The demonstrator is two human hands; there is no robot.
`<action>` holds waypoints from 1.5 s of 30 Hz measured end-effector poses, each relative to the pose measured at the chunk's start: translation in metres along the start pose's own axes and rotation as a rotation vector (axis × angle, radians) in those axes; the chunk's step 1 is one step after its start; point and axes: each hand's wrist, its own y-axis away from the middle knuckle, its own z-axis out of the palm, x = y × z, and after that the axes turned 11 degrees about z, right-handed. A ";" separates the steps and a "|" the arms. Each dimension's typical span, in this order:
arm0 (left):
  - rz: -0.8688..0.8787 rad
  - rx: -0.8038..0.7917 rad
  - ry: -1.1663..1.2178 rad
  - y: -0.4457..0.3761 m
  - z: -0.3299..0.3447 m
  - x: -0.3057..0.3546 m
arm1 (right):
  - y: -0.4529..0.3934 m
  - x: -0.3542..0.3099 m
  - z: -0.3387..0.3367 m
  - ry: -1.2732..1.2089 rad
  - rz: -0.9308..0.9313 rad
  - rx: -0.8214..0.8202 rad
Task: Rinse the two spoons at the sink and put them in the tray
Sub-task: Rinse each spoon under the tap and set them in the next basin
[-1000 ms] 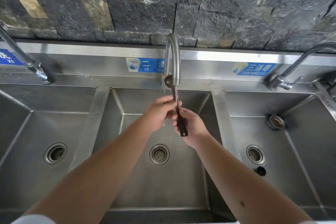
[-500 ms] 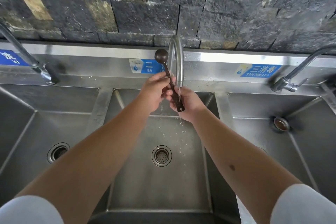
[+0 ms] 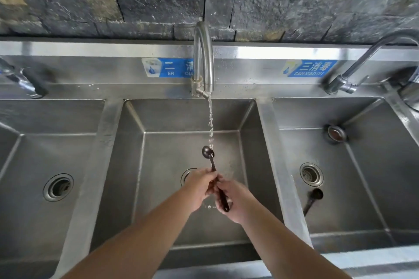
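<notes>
A dark long-handled spoon [image 3: 210,159] is held over the middle basin [image 3: 158,188], its bowl up under the stream of water from the middle faucet [image 3: 204,59]. My left hand [image 3: 199,186] pinches the handle near its middle, and my right hand [image 3: 235,201] grips the lower end of the handle. A second dark spoon [image 3: 314,199] lies on the floor of the right basin [image 3: 362,188], below its drain. No tray is in view.
Three steel basins sit side by side, each with a round drain. A left faucet [image 3: 22,81] and a right faucet [image 3: 353,68] stand at the back ledge. A small metal strainer cup [image 3: 336,133] rests at the back of the right basin. A dark stone wall rises behind.
Both hands have come down and toward me with the spoon, from up by the spout to low over the drain. The spoon's bowl now sits under the falling water.
</notes>
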 end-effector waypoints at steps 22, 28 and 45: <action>0.029 -0.140 0.039 0.026 0.119 -0.027 | 0.028 0.010 -0.122 0.449 -0.529 0.422; 0.157 -0.145 -0.152 -0.003 0.205 -0.027 | 0.035 -0.043 -0.197 0.445 -0.559 0.405; 0.050 0.044 -0.636 -0.154 0.351 -0.174 | -0.124 -0.136 -0.387 0.773 -0.235 0.406</action>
